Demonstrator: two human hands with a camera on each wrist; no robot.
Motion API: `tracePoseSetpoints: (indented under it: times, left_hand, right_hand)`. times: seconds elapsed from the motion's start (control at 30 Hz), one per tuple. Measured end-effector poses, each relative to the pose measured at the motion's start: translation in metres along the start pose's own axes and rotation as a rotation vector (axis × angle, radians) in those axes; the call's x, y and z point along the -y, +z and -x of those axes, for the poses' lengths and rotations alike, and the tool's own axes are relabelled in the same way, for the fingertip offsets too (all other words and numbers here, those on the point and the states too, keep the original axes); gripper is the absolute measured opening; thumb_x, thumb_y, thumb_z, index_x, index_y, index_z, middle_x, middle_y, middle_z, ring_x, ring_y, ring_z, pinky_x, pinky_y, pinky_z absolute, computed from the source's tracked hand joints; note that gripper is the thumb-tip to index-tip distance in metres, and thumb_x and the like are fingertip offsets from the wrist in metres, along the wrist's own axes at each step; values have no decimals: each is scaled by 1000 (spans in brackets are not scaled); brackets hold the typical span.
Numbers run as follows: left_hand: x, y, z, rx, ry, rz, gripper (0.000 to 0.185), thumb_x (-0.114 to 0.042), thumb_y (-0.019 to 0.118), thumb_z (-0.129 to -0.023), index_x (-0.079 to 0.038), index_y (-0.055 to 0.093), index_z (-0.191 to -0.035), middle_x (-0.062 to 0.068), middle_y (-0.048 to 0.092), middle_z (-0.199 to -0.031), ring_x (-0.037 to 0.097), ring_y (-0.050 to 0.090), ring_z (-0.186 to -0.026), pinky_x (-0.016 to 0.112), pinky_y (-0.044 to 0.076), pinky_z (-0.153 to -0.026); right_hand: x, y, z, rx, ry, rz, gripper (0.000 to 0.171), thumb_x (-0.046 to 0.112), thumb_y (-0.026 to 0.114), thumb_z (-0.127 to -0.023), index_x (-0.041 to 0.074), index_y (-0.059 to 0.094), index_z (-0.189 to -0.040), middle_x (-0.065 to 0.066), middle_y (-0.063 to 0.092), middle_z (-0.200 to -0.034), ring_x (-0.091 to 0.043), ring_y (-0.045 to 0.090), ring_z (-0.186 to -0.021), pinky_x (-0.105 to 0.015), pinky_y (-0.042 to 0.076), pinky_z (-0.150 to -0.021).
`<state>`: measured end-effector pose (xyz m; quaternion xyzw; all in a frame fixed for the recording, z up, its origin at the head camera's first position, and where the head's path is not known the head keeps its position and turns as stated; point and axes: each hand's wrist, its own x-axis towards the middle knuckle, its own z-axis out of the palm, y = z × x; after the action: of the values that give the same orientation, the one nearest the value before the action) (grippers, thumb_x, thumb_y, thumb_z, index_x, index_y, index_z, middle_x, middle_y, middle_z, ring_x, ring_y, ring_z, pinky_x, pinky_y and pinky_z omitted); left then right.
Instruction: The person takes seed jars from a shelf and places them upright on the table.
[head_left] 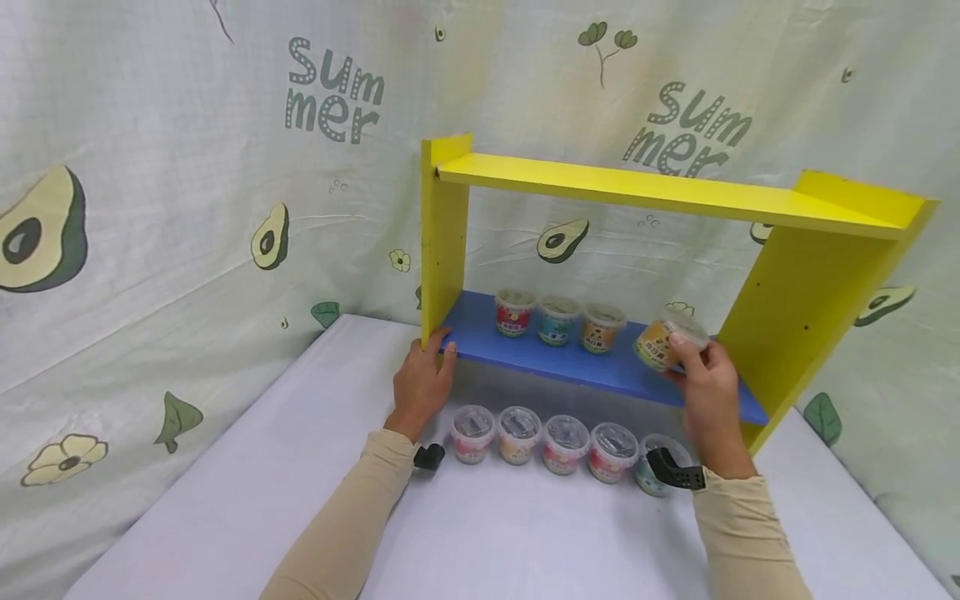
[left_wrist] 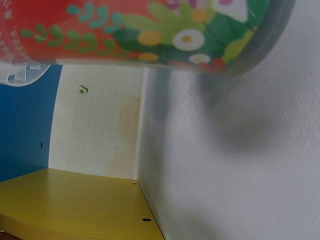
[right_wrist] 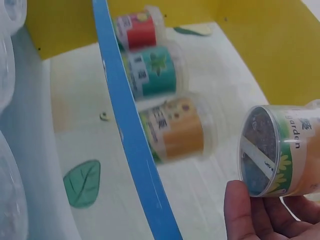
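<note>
Orange cup [head_left: 657, 345]: tilted, above shelf [head_left: 480, 327].
Right hand [head_left: 708, 402]: pinching that cup.
Left hand [head_left: 422, 385]: gripping shelf's left corner.

Held tub [head_left: 664, 338]: clear plastic, smooth and glossy, with printed label [right_wrist: 299, 142] like paper
Lower tubs [head_left: 564, 454]: clear plastic, also glossy
Shelf unit [head_left: 660, 192]: looking like painted wood, smooth, slightly shiny
Backdrop [head_left: 210, 158]: matt cloth, softly wrinkled
Counter [head_left: 525, 542]: matt, finely grained
Sleeves [head_left: 352, 512]: matt cloth, small folds

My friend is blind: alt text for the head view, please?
A person's right grip holds an orange-labelled lidded tub over a blue shelf bearing three tubs; the left grip holds its left end. Five tubs line the table.
</note>
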<state>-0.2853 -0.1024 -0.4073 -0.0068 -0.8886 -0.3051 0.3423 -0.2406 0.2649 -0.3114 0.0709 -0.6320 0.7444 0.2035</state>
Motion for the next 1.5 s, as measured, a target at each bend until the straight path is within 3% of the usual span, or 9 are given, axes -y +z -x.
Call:
tracePoseSetpoints:
  times: [0.33,0.63,0.97,1.27,1.5]
  left_hand:
    - [1,-1,-1,5,-7,2,51,-54,35,-105,-26,53,-143,19,57,-111,34,62,-89,53,51,-70]
    - [1,3,1,17,-12,7,48,-52,38,-105,-26,53,-143,20,57,-111,35,62,-89,54,51,-70]
    - [4,4,0,-19,16,-4,49,-54,36,-105,-25,54,-140,20,58,-108,35,62,-85,53,52,-66]
    - [4,5,0,5,18,0,52,-55,35,-105,-25,53,-142,19,58,-110,34,62,-87,53,52,-68]
    - [4,3,-1,-20,44,0,50,-53,36,-105,-24,55,-140,19,59,-108,33,62,-82,51,51,-64]
  right_hand:
    - [7,11,10,79,-7,-53,30,26,59,-102,9,50,-125,-4,57,-119,-15,58,-108,-21,51,-82]
    - [6,16,20,201,16,-113,29,26,54,-105,7,47,-126,-3,58,-116,-13,61,-105,-24,52,-85]
    - [-4,39,28,301,46,-8,37,31,50,-106,3,43,-130,-4,58,-119,-16,60,-108,-26,50,-89]
    - [-11,53,35,341,85,-21,34,26,49,-106,0,45,-126,0,62,-113,-15,62,-103,-28,50,-87]
    - [-26,71,44,411,125,50,41,25,51,-105,-5,46,-133,-9,58,-122,-18,60,-108,-29,51,-89]
